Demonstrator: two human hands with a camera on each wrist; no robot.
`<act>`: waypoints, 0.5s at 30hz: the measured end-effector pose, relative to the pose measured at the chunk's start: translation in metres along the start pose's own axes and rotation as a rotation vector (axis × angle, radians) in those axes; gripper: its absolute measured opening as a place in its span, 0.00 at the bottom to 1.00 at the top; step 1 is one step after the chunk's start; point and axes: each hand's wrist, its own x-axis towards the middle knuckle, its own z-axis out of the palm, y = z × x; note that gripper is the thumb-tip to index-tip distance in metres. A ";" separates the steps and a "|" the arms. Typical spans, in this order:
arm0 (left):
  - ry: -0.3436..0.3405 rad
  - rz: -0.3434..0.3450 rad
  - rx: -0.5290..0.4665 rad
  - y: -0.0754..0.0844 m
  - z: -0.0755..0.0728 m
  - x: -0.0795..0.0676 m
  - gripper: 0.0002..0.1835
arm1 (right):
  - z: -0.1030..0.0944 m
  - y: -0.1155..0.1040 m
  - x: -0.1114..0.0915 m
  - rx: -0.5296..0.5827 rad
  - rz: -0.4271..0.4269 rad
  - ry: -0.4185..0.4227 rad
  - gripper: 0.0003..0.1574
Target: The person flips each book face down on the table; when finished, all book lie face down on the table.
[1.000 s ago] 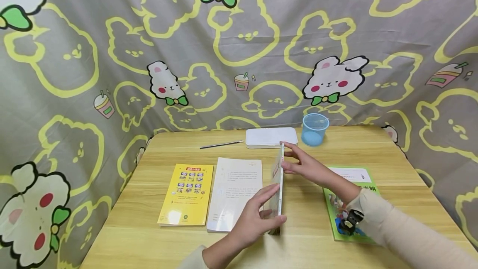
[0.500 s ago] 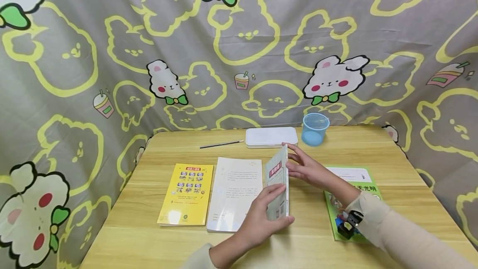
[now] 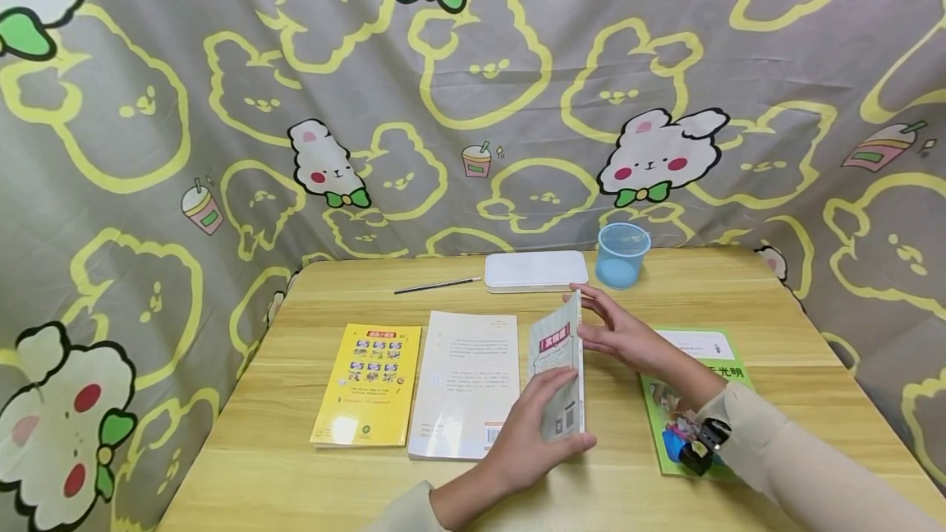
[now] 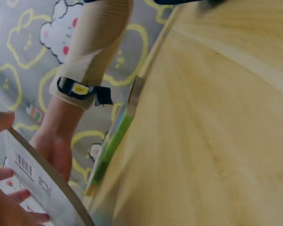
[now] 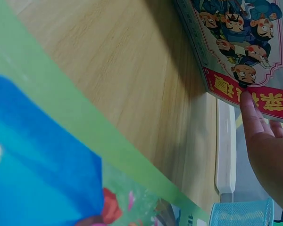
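A thin book (image 3: 553, 347) with a pale grey back cover and a red title label stands on edge, tilted, between both hands. My left hand (image 3: 526, 433) holds its near end, fingers spread over the back cover and thumb at the near edge. At the far end my right hand (image 3: 628, 339) grips it, fingertips over the top corner and thumb on the front side. In the right wrist view the book's front cover (image 5: 245, 52) shows cartoon figures and a red band. The left wrist view shows a barcode on the back cover (image 4: 42, 179).
On the wooden table (image 3: 251, 466), a yellow book (image 3: 373, 392) and a white book (image 3: 461, 401) lie at left. A green book (image 3: 665, 450) lies under the right forearm. Behind are a pen (image 3: 436, 286), a white case (image 3: 535, 269) and a blue mesh cup (image 3: 623, 257).
The held book has moved a little to the right and turned, so more of its grey back cover faces the head camera. Both hands moved right with it.
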 end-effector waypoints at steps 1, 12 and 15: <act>-0.008 -0.004 0.004 -0.001 0.000 0.000 0.44 | 0.000 0.000 0.000 -0.004 -0.002 -0.001 0.47; -0.154 -0.117 0.196 -0.012 -0.006 -0.001 0.52 | -0.003 0.000 -0.003 -0.090 0.018 0.027 0.48; -0.195 -0.144 0.233 -0.015 -0.007 -0.001 0.52 | -0.004 0.001 -0.004 -0.099 0.028 0.028 0.47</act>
